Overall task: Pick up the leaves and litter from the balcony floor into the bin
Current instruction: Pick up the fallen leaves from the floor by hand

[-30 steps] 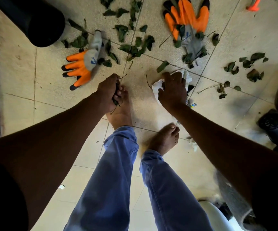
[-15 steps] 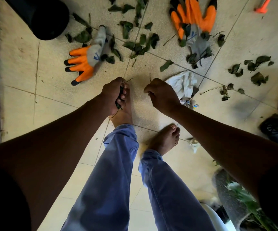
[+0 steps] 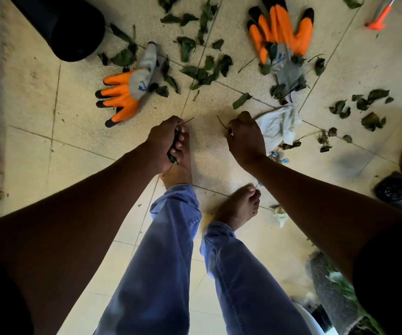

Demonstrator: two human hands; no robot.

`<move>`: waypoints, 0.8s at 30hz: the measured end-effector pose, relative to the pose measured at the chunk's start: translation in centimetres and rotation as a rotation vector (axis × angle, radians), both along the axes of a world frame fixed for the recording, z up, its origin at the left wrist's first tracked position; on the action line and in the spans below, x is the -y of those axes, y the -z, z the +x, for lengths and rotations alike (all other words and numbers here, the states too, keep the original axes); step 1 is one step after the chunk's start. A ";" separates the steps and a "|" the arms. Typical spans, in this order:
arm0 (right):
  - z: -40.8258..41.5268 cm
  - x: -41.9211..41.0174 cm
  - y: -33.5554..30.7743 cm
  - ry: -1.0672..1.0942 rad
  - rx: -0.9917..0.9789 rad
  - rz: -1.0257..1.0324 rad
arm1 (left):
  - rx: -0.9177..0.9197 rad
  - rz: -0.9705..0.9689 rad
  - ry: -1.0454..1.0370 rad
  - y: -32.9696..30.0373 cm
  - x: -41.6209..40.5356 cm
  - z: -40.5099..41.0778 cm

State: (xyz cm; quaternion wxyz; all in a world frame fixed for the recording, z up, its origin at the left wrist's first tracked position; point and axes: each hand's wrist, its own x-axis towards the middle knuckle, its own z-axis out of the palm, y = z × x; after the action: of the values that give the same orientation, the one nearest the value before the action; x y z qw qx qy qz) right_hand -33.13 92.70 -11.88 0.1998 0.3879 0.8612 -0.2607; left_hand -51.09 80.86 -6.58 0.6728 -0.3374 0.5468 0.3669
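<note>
Dark green leaves point(image 3: 204, 71) lie scattered over the beige tiled floor, with another cluster point(image 3: 364, 110) at the right. My left hand point(image 3: 165, 141) grips a bunch of leaves above my left foot. My right hand point(image 3: 243, 135) pinches a thin twig with its fingers curled, just left of a crumpled white paper point(image 3: 279, 123). A small scrap of litter point(image 3: 279, 212) lies by my right arm. A black bin point(image 3: 62, 22) stands at the top left. Which container takes the leaves I cannot tell.
Two orange and grey work gloves lie among the leaves, one left point(image 3: 125, 90) and one at the top point(image 3: 282, 37). An orange-tipped tool point(image 3: 378, 19) sits at the top right. A dark shoe point(image 3: 398, 192) and a potted plant point(image 3: 335, 291) stand at the right.
My right hand left the white paper, moved left and closed on a twig. My left hand kept its bunch of leaves and barely moved.
</note>
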 end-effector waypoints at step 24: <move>-2.2 -3.6 2.7 0.051 -0.121 0.172 | -0.110 -0.103 0.024 -0.4 -0.2 -1.0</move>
State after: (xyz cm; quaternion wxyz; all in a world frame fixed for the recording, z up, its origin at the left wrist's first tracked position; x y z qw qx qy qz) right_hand -35.30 96.25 -14.63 0.1068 0.4089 0.8808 -0.2136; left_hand -52.12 81.08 -6.19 0.6279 -0.3442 0.6051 0.3480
